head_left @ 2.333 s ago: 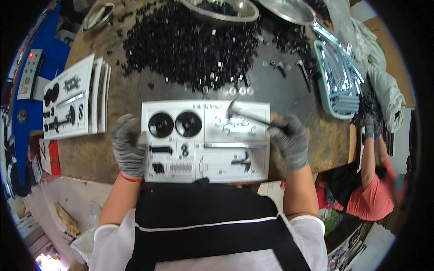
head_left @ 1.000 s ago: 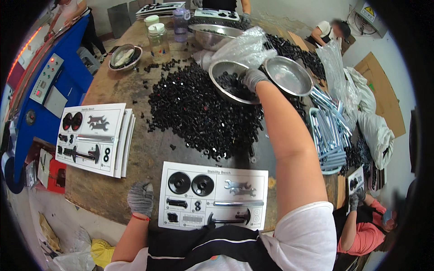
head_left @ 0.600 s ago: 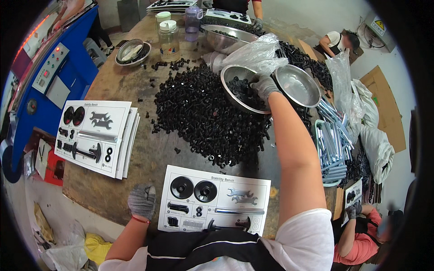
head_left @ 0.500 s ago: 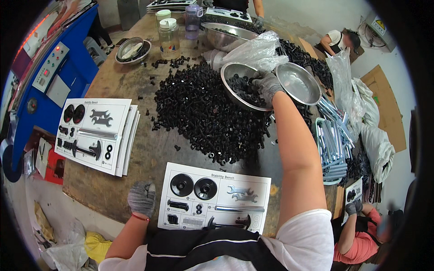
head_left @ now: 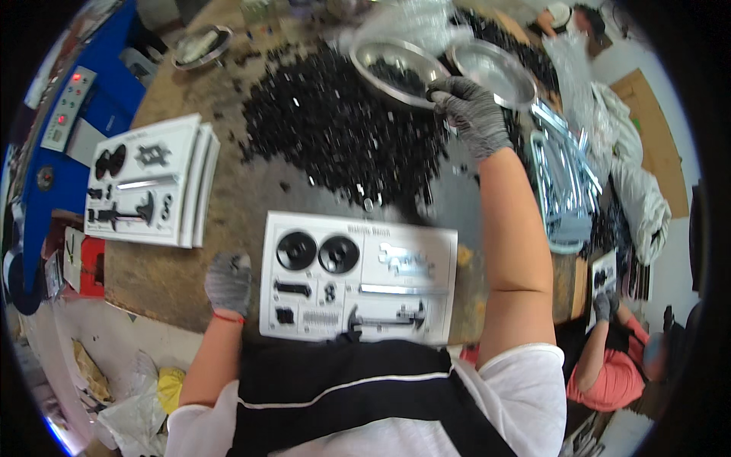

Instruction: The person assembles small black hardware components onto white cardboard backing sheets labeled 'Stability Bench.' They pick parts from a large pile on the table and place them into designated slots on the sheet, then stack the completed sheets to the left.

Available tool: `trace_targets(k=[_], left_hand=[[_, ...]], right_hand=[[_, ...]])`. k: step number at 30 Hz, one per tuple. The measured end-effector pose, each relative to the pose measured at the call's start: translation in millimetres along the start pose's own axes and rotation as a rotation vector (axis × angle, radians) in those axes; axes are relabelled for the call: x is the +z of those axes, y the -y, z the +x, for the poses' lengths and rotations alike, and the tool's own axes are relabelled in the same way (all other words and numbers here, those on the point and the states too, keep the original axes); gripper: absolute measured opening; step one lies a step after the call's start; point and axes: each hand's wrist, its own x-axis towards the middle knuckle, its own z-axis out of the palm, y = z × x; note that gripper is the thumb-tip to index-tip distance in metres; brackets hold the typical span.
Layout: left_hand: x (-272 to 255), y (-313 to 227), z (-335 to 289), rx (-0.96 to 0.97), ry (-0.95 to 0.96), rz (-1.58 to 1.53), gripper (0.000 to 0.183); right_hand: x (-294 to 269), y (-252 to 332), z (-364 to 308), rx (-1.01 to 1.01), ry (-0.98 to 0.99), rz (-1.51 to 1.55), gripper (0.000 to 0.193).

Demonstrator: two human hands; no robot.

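Reaching to the metal bowl point(head_left: 427, 69), likely placed for reach, the right hand point(head_left: 475, 116) hides its grip; the left hand point(head_left: 228, 286) curls closed.

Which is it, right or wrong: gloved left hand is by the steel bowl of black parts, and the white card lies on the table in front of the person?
Wrong hand: the head view shows the gloved right hand by the steel bowl of black parts. The left hand is beside the white card, which does lie on the table in front of the person.
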Motion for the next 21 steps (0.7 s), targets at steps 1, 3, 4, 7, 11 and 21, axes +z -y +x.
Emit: trace_targets(k=[1,3,4,7,11,21], left_hand=[[2.5,2.5,0.4,0.042,-0.009,-0.021,0.016],[6.7,8.1,0.9,0.061,-0.009,-0.127,0.015],[9.0,10.2,2.3,0.018,0.015,-0.213,0.015],[9.8,13.4,4.4,0.019,0.020,-0.266,0.014],[7.2,10.6,4.8,-0.016,0.053,-0.229,0.015],[7.1,15.3,5.5,0.025,0.046,-0.194,0.019]], right_hand=[[-3.0,-9.5,-33.3,-0.036,-0.054,-0.044,0.023],[-1.4,-34.0,-105.3,-0.091,-0.081,-0.023,0.016],[-3.1,-43.4,-137.3,-0.185,-0.017,0.051,0.015],[1.5,-69.3,-229.2,0.189,-0.022,-0.063,0.013],[26.2,-104.6,-311.3,0.326,0.010,-0.263,0.014],[51.1,-134.4,-356.1,0.218,-0.145,-0.309,0.010]])
